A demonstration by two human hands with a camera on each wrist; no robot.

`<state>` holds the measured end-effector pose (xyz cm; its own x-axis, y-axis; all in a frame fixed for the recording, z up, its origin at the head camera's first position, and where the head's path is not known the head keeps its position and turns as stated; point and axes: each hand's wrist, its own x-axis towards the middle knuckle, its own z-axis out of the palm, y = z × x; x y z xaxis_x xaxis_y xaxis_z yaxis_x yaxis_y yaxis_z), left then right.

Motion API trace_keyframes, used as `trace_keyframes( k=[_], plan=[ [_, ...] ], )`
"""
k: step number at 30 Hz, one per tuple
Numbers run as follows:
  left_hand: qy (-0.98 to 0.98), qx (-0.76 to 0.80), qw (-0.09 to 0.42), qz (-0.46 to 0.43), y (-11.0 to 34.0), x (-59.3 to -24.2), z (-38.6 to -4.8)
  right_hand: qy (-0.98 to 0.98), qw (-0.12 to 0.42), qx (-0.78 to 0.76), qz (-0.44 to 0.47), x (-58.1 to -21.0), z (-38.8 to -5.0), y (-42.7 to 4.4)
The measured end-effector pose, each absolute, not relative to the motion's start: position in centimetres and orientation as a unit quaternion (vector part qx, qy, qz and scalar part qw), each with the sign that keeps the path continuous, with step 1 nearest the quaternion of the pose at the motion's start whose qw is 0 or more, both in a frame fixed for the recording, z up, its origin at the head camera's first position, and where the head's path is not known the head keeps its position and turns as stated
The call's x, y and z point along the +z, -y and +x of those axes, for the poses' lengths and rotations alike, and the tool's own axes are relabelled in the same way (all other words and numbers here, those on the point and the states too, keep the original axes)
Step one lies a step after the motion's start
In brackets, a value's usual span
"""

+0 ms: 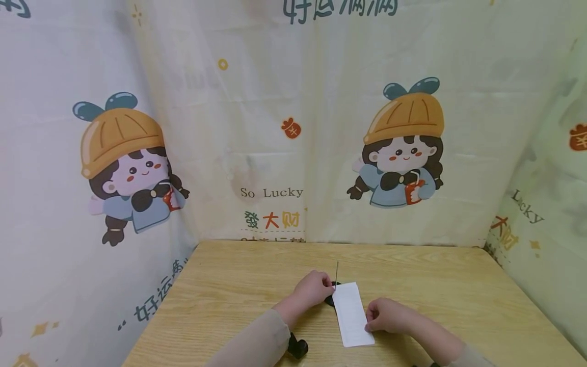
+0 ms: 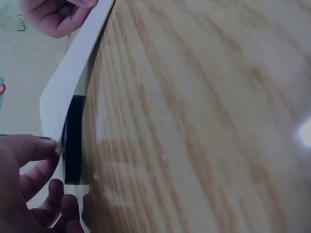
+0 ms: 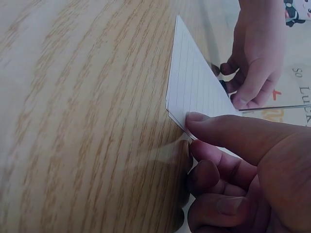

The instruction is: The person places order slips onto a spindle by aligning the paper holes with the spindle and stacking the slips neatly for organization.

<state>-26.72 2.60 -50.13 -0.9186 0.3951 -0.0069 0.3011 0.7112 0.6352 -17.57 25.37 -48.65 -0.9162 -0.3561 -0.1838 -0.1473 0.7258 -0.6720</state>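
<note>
A strip of white lined paper (image 1: 353, 316) is held slightly raised above the wooden table, and its lower corner in the right wrist view shows more than one layer. At its far left corner my left hand (image 1: 314, 287) pinches the edge between thumb and fingers. My right hand (image 1: 387, 316) pinches the near right edge, thumb on top of the lined face (image 3: 194, 87). Beside the left fingertips rises a thin upright metal spike (image 1: 337, 270) on a black base (image 1: 329, 301), partly hidden by paper and hand. Whether the spike passes through the paper I cannot tell.
The wood-grained table (image 1: 238, 275) runs back to a pale printed curtain (image 1: 266, 153), which also hangs along both sides. A black wrist-worn device (image 1: 299, 347) shows at the left sleeve.
</note>
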Motion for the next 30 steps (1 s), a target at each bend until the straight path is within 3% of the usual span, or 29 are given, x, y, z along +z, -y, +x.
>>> trace_keyframes(
  k=[22,30],
  plan=[
    [-0.916,0.347,0.084,0.183,-1.7,-50.0,-26.4,-0.912,0.144,-0.361,-0.13,-48.6,-17.1,-25.7],
    [-0.926,0.276,0.053,0.252,-0.6,-47.8,-24.7,-0.935,0.033,-0.325,-0.138,-48.1,-16.8,-25.9]
  ],
)
